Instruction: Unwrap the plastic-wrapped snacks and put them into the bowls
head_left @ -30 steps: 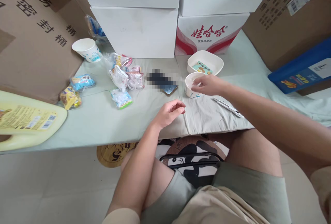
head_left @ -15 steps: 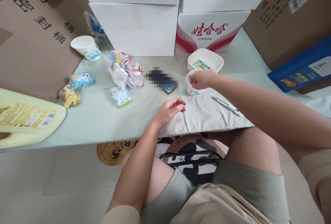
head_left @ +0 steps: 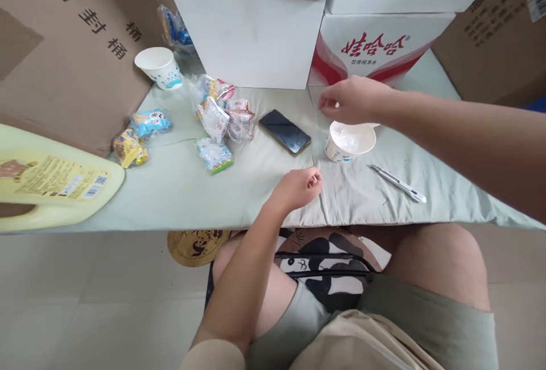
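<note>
My right hand (head_left: 350,99) hovers just above and behind a white paper cup (head_left: 350,141) with a pale filling, fingers pinched together on something small that I cannot make out. My left hand (head_left: 298,188) rests on the pale green cloth (head_left: 179,188) near the table's front edge, its fingers curled in loosely with nothing visible in them. A dark phone (head_left: 285,131) lies flat between the cup and a heap of snack packets (head_left: 222,114). A silver pen-like tool (head_left: 398,183) lies to the right of the cup.
Stacked white boxes (head_left: 251,34) and a red-and-white carton (head_left: 379,45) wall off the back. A cardboard box (head_left: 63,45) and a yellow jug (head_left: 51,185) stand at the left. A second paper cup (head_left: 158,66) and loose packets (head_left: 150,122) lie at the back left.
My right hand has lifted from the cup's rim and now hangs above and behind it, hiding the white bowl. My left hand stays curled on the cloth. The view shifted left.
</note>
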{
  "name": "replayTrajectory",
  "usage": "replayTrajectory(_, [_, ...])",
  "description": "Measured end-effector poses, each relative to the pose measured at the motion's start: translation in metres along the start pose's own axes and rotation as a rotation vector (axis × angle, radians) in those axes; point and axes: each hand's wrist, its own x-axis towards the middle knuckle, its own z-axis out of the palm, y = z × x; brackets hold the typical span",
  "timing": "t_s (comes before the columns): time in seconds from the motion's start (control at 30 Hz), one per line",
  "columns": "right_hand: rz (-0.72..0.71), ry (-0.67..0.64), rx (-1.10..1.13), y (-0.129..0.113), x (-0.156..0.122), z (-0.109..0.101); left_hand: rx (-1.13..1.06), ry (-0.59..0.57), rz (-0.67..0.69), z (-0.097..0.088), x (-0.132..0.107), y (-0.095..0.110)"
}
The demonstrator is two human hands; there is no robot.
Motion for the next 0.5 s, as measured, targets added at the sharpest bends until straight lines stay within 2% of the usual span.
replayTrajectory(0.03, [-0.052,-0.112,0.012,-0.018,0.002,0.002,0.084,-0.002,0.01,0.001,0.001,0.0])
replayTrajectory(0.1, [-0.091,-0.215,0.061,-0.054,0.006,0.014,0.188,-0.004,0.045,0.004,0.002,0.0])
replayTrajectory(0.23, [-0.076,-0.231,0.22,-0.108,0.024,0.067,0.173,-0.04,0.082,0.008,0.001,0.002])
replayTrajectory(0.37, [0.068,-0.194,0.35,-0.134,0.042,0.12,0.266,-0.088,-0.006,0.004,-0.005,0.005])
replayTrajectory(0.5, [0.006,-0.1,0.339,-0.145,0.046,0.144,0.311,-0.123,-0.064,-0.003,-0.009,0.007])
